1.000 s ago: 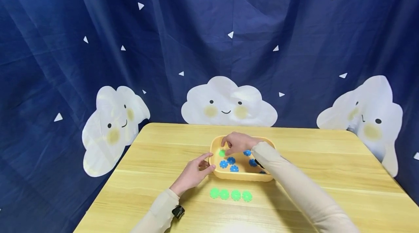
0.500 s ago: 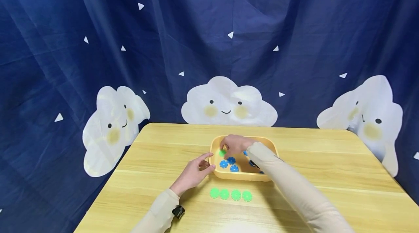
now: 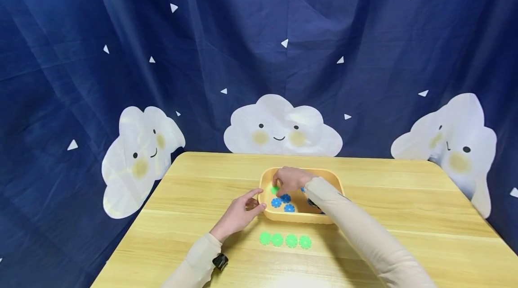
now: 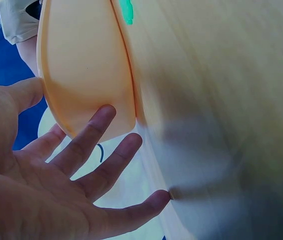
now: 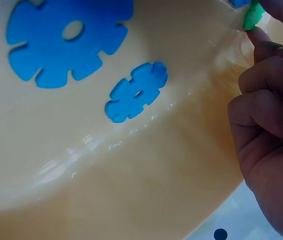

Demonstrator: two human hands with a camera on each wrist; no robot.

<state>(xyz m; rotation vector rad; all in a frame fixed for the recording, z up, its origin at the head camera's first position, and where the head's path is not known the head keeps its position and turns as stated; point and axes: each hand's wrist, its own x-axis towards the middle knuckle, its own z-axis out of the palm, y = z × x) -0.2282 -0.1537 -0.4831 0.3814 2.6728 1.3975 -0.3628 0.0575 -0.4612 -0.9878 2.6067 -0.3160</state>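
An orange plastic basin (image 3: 297, 218) sits on the table with blue notched discs (image 3: 289, 208) inside. My right hand (image 3: 292, 179) reaches into its left part and pinches a green notched disc (image 3: 274, 190) between thumb and forefinger. In the right wrist view, only a narrow side of that green disc (image 5: 253, 15) shows, and the other fingers are curled. My left hand (image 3: 238, 213) rests against the basin's left end. Its spread, fairly straight fingers touch the outer wall and rim, as the left wrist view shows with the hand (image 4: 56, 180) beside the basin (image 4: 89, 60).
Several green notched discs (image 3: 291, 240) lie flat in a row on the wooden table (image 3: 194, 189), just in front of the basin. Behind the table hangs a dark blue curtain (image 3: 259, 54) with white clouds. The right forearm crosses over the basin's right side.
My right hand has moved slightly down and left in the basin, and its fingers have closed on the green disc. The left hand and the basin have stayed put.
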